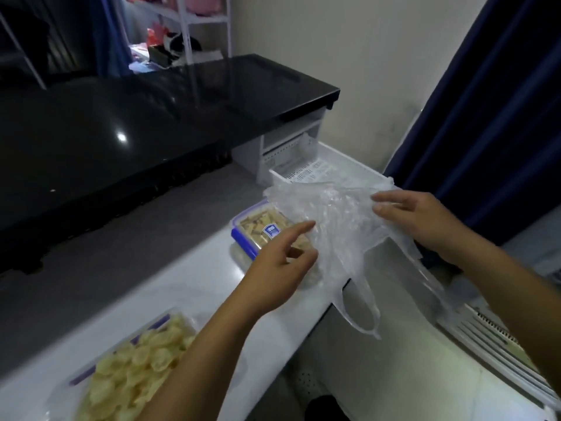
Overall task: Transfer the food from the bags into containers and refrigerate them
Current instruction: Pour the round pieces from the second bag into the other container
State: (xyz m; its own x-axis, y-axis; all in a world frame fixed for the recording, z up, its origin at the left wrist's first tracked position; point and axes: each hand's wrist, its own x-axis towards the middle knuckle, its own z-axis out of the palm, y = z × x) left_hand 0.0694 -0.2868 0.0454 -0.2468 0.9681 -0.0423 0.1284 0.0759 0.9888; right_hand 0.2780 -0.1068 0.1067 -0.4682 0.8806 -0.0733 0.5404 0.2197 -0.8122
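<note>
Crackers [133,360], pale yellow and round, are lying nearest to you in an open clear container [76,381] with purple clips, at the lower left of the white bench [194,287]. Your left hand [279,268] is reaching forward over the bench; its index finger is pointing out straight, the other fingers are bending loosely, and it is gripping nothing that I can tell. It is partly covering a second container [258,232], closed with a clear lid and blue clips, which is holding brownish food pieces. Your right hand [422,220] is holding an empty clear plastic bag [334,226] just beside this container, with fingers nearly straight on the crumpled film; the thumb is hidden. The bag's handles are hanging down over the bench edge. Farther away, a white freezer drawer [318,171] is standing pulled out under a black glossy top [151,117].
</note>
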